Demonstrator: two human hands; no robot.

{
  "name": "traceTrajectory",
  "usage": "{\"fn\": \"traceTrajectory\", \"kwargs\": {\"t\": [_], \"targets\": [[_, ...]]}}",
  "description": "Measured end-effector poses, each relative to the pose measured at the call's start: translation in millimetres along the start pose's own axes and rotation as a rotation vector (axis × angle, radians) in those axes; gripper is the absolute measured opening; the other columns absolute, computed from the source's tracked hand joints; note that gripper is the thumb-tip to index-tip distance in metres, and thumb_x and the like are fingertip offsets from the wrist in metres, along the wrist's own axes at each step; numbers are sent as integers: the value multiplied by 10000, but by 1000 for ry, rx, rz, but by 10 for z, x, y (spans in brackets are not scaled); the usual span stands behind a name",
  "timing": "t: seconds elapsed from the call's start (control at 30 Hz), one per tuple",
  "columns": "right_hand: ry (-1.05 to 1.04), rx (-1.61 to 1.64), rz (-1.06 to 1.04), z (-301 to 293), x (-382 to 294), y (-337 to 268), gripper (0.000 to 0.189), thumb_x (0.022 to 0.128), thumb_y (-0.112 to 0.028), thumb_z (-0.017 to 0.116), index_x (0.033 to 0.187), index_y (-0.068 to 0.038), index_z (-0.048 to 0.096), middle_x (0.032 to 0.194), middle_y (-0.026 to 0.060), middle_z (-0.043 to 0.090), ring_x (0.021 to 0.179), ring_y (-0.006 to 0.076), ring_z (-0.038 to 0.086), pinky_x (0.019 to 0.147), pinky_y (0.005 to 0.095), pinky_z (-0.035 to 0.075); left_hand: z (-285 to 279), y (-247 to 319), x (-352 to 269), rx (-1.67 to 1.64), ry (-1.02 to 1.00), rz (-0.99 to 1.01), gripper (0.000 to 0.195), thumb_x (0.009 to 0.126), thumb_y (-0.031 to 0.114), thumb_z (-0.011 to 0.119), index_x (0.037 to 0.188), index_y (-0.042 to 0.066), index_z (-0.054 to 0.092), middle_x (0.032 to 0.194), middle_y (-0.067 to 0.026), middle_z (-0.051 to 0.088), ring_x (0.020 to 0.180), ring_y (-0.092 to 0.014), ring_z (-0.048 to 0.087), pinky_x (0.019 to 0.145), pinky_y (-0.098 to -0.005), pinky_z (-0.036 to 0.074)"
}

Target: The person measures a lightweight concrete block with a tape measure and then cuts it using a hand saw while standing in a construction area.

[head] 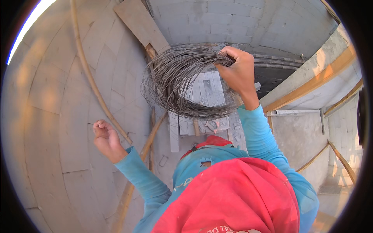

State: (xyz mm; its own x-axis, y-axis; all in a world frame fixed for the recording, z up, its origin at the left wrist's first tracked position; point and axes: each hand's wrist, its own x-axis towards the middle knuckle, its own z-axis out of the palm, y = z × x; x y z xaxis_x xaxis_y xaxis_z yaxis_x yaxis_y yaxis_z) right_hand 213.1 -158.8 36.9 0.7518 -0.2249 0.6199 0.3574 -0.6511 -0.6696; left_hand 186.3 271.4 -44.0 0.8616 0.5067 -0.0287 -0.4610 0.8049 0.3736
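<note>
A large coil of thin grey metal wire (174, 84) hangs in front of me at the upper middle of the view. My right hand (239, 72) is closed around the coil's upper right part, the arm stretched forward. My left hand (107, 138) is raised at the left, away from the coil, with its fingers curled; whether a thin strand lies between the fingertips cannot be made out. Below the coil, and partly hidden by it, is a stack of light blocks (209, 96) with broken pieces on top.
A block wall (72, 116) rises at the left, with a bamboo pole (90, 78) against it. A wooden board (141, 23) leans near the back corner. Another pole (153, 135) stands beside me. At the right runs a concrete beam with a timber edge (314, 84).
</note>
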Motion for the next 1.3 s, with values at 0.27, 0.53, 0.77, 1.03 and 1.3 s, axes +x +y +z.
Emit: {"fn": "traceTrajectory", "kwargs": {"t": [0.27,0.53,0.77,1.03,1.3], "targets": [[38,-39,-4,114,-42,-104,159,774,-128,808,743,-32,685,604,77,588,530,190,473,547,309,403,-556,-131,90,120,139,-35,130,1052,44,577,1125,-59,545,1041,-115,606,952,-210,608,829,-310,563],[122,96,221,90,-48,23,192,871,-198,808,894,-10,777,612,16,592,582,108,453,571,315,391,-701,-1130,-630,868,-170,-668,107,1040,177,642,1006,79,667,941,-15,691,887,-150,646,803,-291,508],[108,103,278,-55,-134,22,221,887,-204,809,942,8,788,610,0,572,602,88,436,573,312,377,-547,-1009,-94,1537,-772,-346,227,1059,199,617,1108,23,752,984,-14,727,949,-140,644,892,-302,507],[82,-111,210,-52,-285,193,199,853,-215,831,849,-27,767,578,47,534,555,121,411,547,338,351,1154,-823,-393,974,-947,-80,1642,494,1004,677,1686,56,62,1615,-269,389,1542,-413,332,1251,-569,262],[148,220,404,188,-230,52,359,902,-288,806,725,-1,684,560,-20,495,557,102,396,539,347,336,856,-1905,-727,732,-896,-373,994,755,237,962,1513,-23,374,1137,-165,664,1028,-240,667,859,-346,554]]}}
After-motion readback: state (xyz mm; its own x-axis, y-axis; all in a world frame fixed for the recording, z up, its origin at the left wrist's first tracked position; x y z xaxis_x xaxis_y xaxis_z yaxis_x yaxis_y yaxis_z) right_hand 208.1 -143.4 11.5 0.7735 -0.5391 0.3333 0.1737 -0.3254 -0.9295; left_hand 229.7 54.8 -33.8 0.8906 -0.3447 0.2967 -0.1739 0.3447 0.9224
